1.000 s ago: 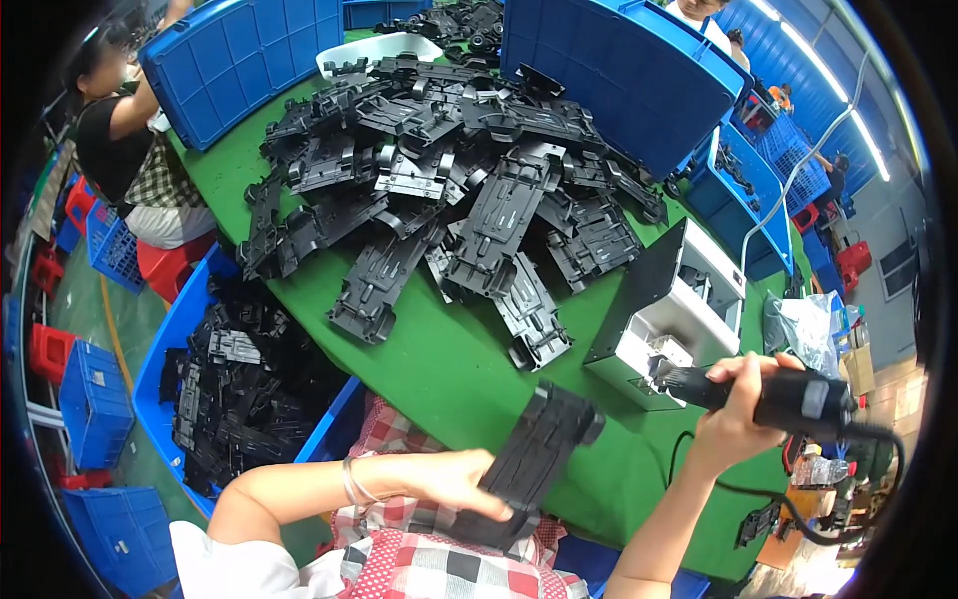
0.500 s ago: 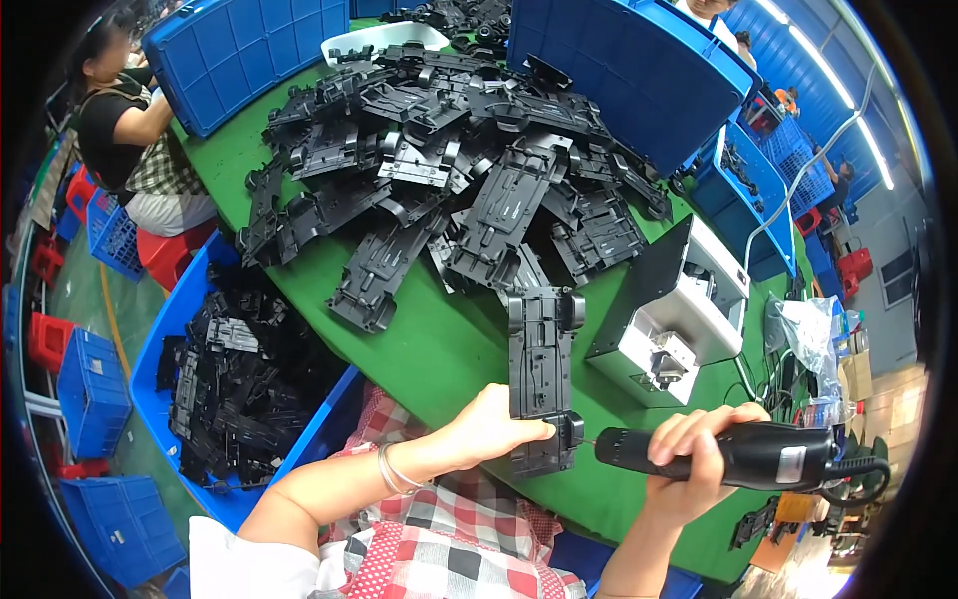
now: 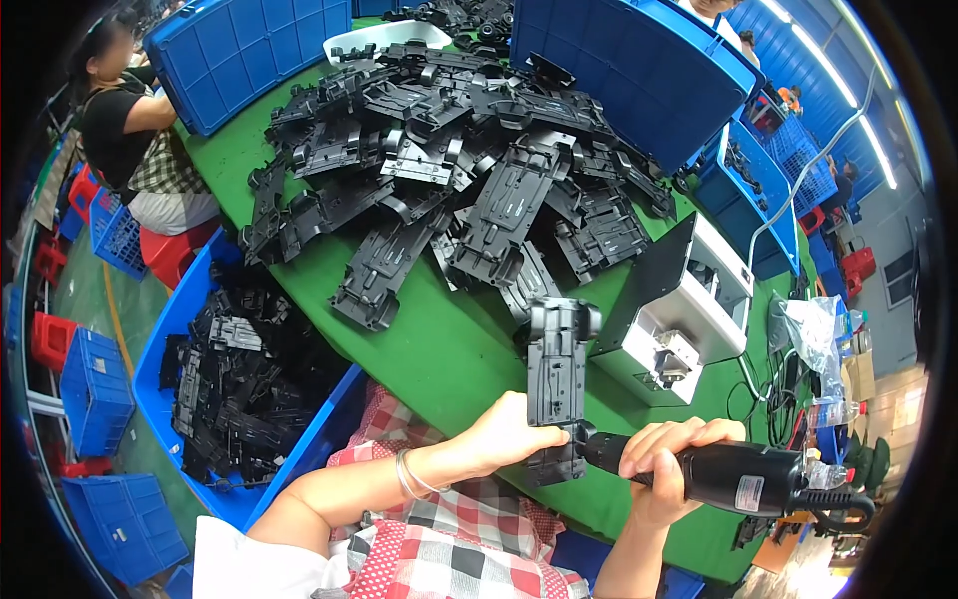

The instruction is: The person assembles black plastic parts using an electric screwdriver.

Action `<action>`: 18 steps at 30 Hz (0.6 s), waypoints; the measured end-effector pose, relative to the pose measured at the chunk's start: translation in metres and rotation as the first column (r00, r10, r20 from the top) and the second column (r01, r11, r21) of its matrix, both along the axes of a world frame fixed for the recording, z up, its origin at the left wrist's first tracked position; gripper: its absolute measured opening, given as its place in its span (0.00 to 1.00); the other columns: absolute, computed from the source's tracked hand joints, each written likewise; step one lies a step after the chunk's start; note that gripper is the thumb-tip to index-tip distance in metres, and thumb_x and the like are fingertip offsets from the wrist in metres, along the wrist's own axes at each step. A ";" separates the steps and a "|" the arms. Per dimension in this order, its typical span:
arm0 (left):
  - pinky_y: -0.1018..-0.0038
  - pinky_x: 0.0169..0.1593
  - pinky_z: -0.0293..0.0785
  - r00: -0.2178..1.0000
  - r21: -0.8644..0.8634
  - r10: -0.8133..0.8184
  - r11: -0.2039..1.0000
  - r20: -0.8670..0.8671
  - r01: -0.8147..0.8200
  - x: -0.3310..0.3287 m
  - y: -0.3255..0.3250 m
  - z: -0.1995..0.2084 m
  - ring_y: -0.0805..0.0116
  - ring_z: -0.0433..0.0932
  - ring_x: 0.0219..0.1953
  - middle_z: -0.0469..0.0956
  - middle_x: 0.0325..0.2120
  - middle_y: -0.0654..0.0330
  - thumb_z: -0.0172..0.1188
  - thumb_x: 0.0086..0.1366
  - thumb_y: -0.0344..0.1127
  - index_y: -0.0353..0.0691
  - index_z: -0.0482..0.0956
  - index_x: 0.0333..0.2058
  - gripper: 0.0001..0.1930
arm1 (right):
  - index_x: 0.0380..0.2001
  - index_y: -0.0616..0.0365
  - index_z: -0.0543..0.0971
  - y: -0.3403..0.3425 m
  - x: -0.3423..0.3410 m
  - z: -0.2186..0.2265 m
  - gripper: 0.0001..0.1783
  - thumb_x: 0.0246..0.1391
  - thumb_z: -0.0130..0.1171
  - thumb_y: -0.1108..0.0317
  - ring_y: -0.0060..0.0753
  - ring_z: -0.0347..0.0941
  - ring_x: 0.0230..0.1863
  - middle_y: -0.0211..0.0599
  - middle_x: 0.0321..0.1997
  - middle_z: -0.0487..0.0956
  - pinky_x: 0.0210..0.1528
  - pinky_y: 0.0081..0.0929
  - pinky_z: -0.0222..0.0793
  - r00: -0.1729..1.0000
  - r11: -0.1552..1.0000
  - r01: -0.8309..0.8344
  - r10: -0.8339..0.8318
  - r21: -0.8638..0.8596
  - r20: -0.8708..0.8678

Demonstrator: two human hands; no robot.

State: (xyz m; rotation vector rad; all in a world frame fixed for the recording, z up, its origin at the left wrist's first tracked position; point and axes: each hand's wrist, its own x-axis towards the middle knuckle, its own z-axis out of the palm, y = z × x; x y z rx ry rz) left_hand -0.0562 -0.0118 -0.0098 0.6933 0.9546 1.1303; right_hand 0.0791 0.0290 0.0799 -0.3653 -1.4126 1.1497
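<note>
A black plastic toy-car chassis (image 3: 556,374) stands on end above the near part of the table, gripped near its lower end by my left hand (image 3: 504,434). My right hand (image 3: 674,459) is wrapped round a black electric screwdriver (image 3: 733,473) with a cord at its rear. The tool lies nearly level, its tip against the right side of the chassis near my left thumb. Exactly where the bit meets the part is hidden. Beyond my hands rises a large heap of similar black chassis (image 3: 504,210).
A white-and-black boxy machine (image 3: 664,329) stands right of the chassis. At my left, a blue bin (image 3: 299,449) holds more black parts. Blue crates (image 3: 629,80) and a white tray (image 3: 384,38) line the far side. Another person (image 3: 135,130) sits at far left.
The screwdriver has moved left, closing the gap to the chassis. The chassis has shifted slightly right and turned a little; my left hand moved with it.
</note>
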 end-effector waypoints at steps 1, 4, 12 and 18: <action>0.80 0.32 0.68 0.999 0.018 -0.053 0.998 0.011 0.053 -0.001 0.000 -0.001 0.78 0.71 0.28 0.76 0.26 0.64 0.57 0.53 0.30 0.33 0.76 0.32 0.09 | 0.37 0.59 0.59 0.005 0.006 0.000 0.19 0.42 0.54 0.80 0.28 0.59 0.08 0.36 0.14 0.65 0.11 0.23 0.62 0.992 0.990 -0.129 0.130 0.047 -0.003; 0.77 0.36 0.72 0.972 -0.125 -0.159 0.975 0.173 0.181 -0.011 -0.002 0.003 0.76 0.73 0.32 0.76 0.31 0.63 0.55 0.57 0.32 0.34 0.75 0.37 0.11 | 0.39 0.57 0.60 0.013 0.021 0.016 0.21 0.43 0.59 0.76 0.32 0.66 0.11 0.39 0.14 0.70 0.13 0.24 0.66 0.984 0.997 -0.075 0.074 -0.004 -0.163; 0.75 0.40 0.74 0.969 -0.100 -0.225 0.967 0.107 0.235 -0.016 0.000 -0.009 0.75 0.75 0.36 0.76 0.35 0.62 0.51 0.61 0.34 0.34 0.74 0.42 0.13 | 0.41 0.66 0.61 0.058 0.019 0.027 0.18 0.44 0.49 0.81 0.27 0.65 0.16 0.38 0.18 0.69 0.21 0.24 0.64 0.812 0.804 0.574 -0.583 0.159 0.019; 0.74 0.43 0.75 0.969 -0.067 -0.087 0.992 0.233 0.105 -0.014 0.005 -0.009 0.73 0.76 0.36 0.77 0.35 0.60 0.50 0.61 0.32 0.29 0.73 0.42 0.14 | 0.40 0.62 0.62 0.052 0.023 0.023 0.17 0.44 0.50 0.78 0.25 0.61 0.13 0.32 0.17 0.63 0.16 0.23 0.62 0.932 0.924 0.359 -0.361 -0.129 0.007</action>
